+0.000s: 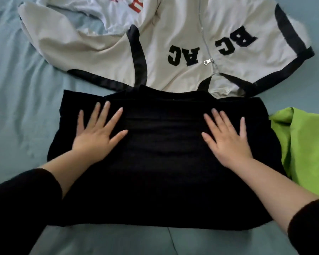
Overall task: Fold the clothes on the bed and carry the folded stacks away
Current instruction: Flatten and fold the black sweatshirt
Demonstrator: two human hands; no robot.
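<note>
Smoothing step: left hand [96, 137] and right hand [226, 140], fingers [104, 111] straight and gripping nothing, press the black garment [164, 172] beneath them on the bed [17, 107]; the next move likely requires pinching an edge to fold

A home bedroom: a bed [17, 92] under a pale blue-green sheet, with a cream zip jacket [173, 43] and other everyday clothes spread across it.
</note>
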